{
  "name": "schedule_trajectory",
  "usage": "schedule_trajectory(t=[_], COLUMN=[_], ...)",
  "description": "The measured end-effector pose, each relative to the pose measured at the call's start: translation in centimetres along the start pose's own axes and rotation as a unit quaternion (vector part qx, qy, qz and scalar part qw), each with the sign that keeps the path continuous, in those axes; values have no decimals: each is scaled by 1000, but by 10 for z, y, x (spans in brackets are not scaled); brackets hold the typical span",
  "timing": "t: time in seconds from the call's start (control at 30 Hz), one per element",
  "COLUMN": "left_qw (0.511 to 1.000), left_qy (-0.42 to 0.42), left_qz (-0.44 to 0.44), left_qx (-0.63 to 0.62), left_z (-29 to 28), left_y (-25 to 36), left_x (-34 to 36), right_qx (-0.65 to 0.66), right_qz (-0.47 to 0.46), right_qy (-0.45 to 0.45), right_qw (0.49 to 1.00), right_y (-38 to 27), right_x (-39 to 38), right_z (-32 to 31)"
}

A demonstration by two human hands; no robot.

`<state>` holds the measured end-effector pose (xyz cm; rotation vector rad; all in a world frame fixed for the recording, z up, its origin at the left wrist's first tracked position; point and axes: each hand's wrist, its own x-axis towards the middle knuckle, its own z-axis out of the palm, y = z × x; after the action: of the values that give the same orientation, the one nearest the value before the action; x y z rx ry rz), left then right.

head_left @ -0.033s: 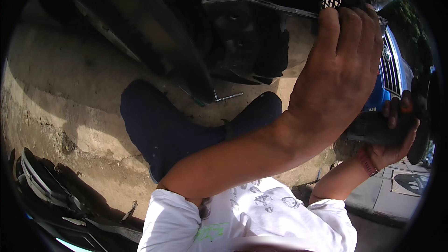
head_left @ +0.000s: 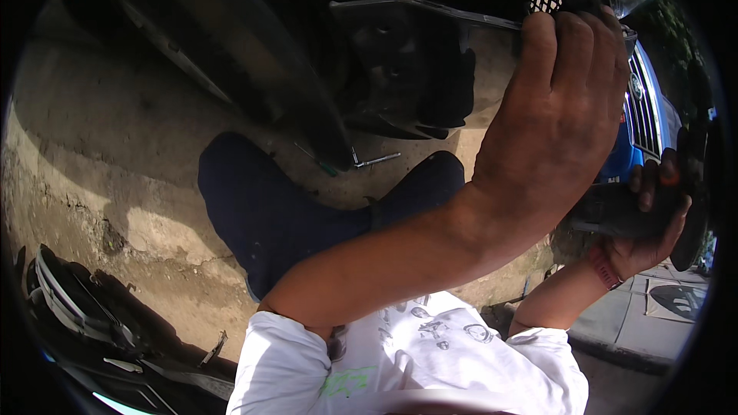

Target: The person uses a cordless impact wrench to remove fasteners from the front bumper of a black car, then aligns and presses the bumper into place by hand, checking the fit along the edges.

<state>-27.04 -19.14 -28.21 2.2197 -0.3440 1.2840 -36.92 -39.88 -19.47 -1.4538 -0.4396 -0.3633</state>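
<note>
My left hand (head_left: 550,107) reaches across to the upper right, its back toward me. The fingers bend over the edge of a dark vehicle part (head_left: 492,19), beside a small silver mesh-patterned piece (head_left: 546,4). Its fingertips are in shadow, so what they press on is hidden. At the far right my right hand (head_left: 653,234) is wrapped round a bulky black object (head_left: 615,214), too dark to name, with an orange spot near the fingers. Below the left hand hangs a glossy black panel (head_left: 415,69).
On the concrete ground (head_left: 131,169) lie a silver socket handle (head_left: 378,160) and a green-handled screwdriver (head_left: 327,167). A long dark curved vehicle part (head_left: 254,54) runs above them. My legs (head_left: 269,207) are bent below. A blue vehicle (head_left: 644,104) stands right; black bodywork (head_left: 77,300) sits lower left.
</note>
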Motion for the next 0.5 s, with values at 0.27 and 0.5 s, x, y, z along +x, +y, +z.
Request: schedule_trajectory(t=[0.27, 0.5], left_qw=[975, 981], left_qy=[191, 187], left_qz=[-97, -36], left_qx=[-57, -43], left_z=[53, 61], left_y=[18, 5], left_x=[17, 6], right_qx=[-2, -23], right_qz=[-16, -30], right_qy=[38, 107], right_qw=[999, 993], right_y=[8, 17], right_x=[-5, -18], right_z=[-12, -16])
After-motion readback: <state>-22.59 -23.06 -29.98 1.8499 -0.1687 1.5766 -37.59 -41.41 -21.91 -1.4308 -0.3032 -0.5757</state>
